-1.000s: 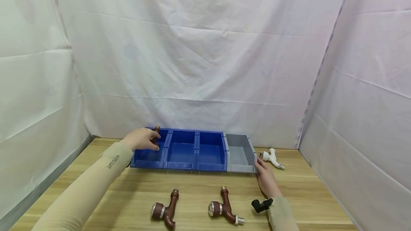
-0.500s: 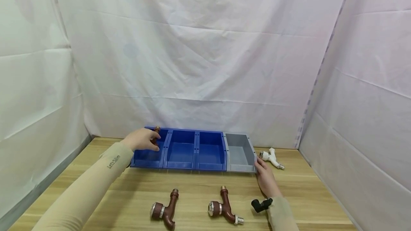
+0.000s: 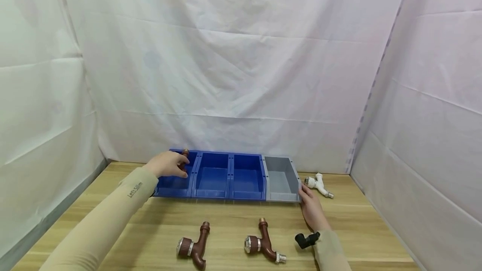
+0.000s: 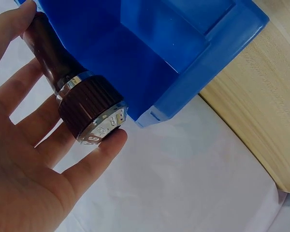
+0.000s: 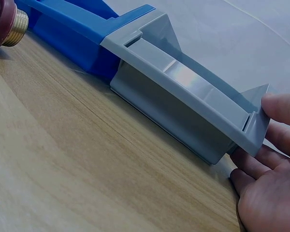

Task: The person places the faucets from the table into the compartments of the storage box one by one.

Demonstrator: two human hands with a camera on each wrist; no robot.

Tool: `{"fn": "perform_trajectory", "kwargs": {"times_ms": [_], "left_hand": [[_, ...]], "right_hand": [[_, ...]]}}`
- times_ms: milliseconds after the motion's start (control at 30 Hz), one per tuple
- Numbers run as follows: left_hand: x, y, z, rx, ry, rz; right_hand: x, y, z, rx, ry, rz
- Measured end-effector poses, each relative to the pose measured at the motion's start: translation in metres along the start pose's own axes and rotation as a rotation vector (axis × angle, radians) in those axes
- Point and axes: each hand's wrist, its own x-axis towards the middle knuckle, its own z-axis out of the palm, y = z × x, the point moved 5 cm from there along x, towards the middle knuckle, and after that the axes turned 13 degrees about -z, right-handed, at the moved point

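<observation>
Little has moved since the earlier frame: from my end, the left hand (image 3: 167, 164) and the brown tap (image 3: 185, 153) it holds have crept slightly right, while the right hand (image 3: 312, 208) looks unchanged. In the head view, that tap is at the left-end blue bin (image 3: 172, 188); I can't tell whether it touches the bottom. Near me on the tabletop (image 3: 226, 216) lie a left loose tap (image 3: 198, 248) and a right loose tap (image 3: 265, 244), with a white tap (image 3: 318, 185) beyond the grey bin (image 3: 284, 197).

In my left wrist view, thumb and fingers curl around the tap, knob toward the camera. I judge the placing unfinished, since the grip isn't released.

In my right wrist view, the right hand pinches the grey bin's corner, which I read as steadying the row.
</observation>
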Motion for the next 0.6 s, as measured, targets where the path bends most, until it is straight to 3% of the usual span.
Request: {"fn": "perform_trajectory", "kwargs": {"times_ms": [600], "left_hand": [[0.0033,-0.0056,0.0049,-0.003,-0.001,0.007]], "right_hand": [[0.0002,-0.0003,0.0022,0.016,0.011,0.021]]}}
